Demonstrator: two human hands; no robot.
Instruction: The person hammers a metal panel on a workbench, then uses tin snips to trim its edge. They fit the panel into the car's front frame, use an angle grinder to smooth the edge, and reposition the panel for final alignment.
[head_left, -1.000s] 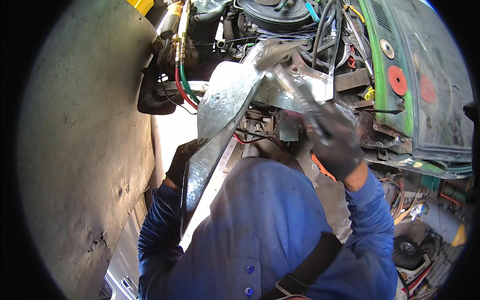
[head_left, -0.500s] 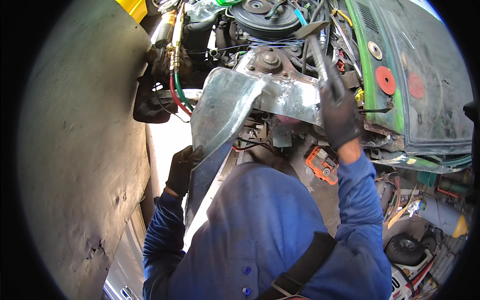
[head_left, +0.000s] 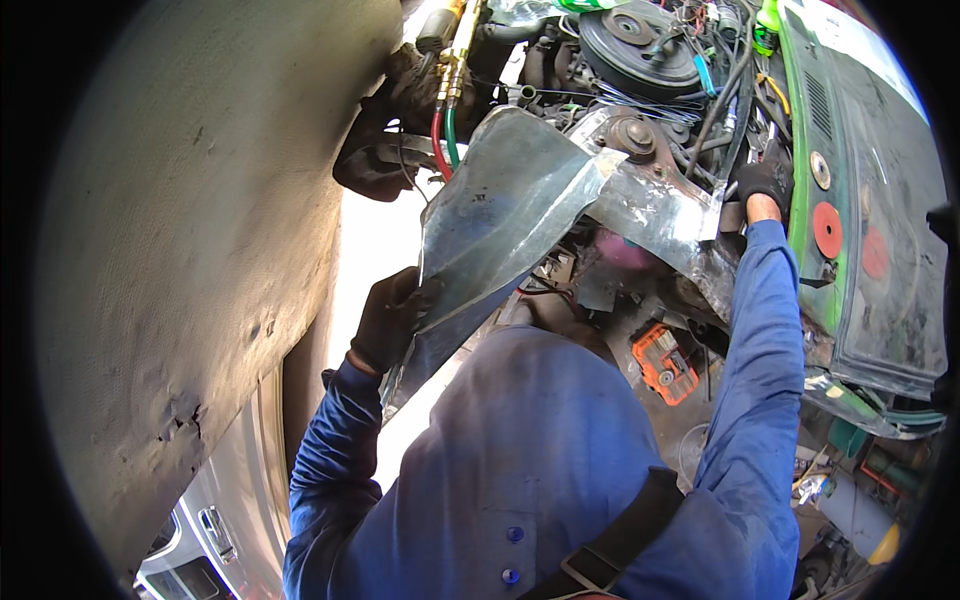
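A bent bare sheet-metal panel slopes from the engine bay down toward my body. My left hand, in a black glove, is closed around the panel's left edge. The panel's upper right corner meets a bare metal bracket plate below a round mount. Far to the right, my right hand, also gloved, is at the hand tools lying along the green body edge. Its fingers look curled, but what they hold is hidden. The hammer cannot be made out.
A round black air cleaner tops the engine. Red and green hoses hang at the left, beside a large pale panel. On the right is a green body panel bearing discs. An orange case lies on the floor.
My right hand, which held a raised hammer over the bracket, has moved right and away to the tools. The view has shifted left. My left hand stays on the sheet-metal panel.
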